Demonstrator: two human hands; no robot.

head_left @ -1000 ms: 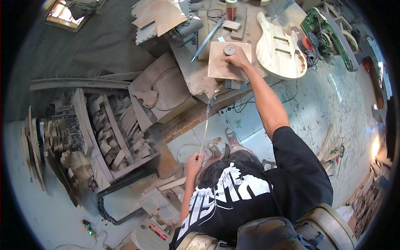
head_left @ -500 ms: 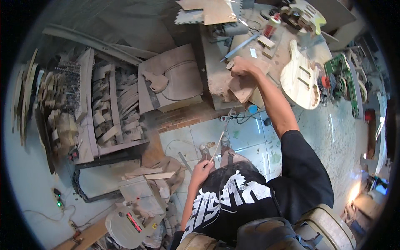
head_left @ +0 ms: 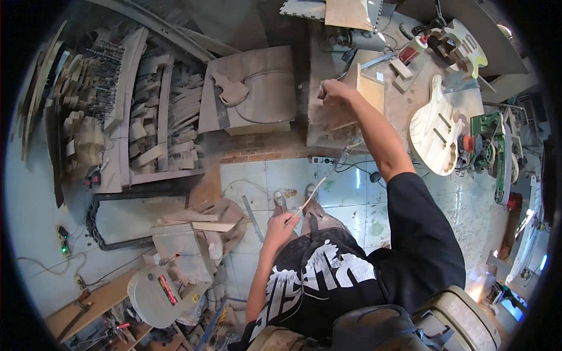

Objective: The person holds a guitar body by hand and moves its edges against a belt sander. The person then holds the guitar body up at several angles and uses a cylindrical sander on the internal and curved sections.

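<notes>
My left hand (head_left: 282, 227) is closed around a thin pale cord (head_left: 310, 196) in front of my legs. The cord runs up and away towards the near side of the dusty workbench (head_left: 319, 131). Over the bench, my right hand (head_left: 336, 93) is a closed fist; what it grips, if anything, is hidden. Right beside that fist and forearm, a pale wooden board (head_left: 372, 92) shows a raised edge. A guitar body (head_left: 432, 131) of light wood with cut-out slots lies farther right on the bench.
Two wood blocks (head_left: 403, 69), a red-and-white bottle (head_left: 413, 50) and another guitar body (head_left: 465, 50) lie on the bench. A green machine (head_left: 500, 158) stands at the right. Shelves of wood offcuts (head_left: 164, 128) stand left; a power strip (head_left: 323, 159) is on the tiled floor.
The view has shifted. The board under my right hand, which lay flat, now shows its pale face and a raised edge beside the fist. My left hand still holds the cord.
</notes>
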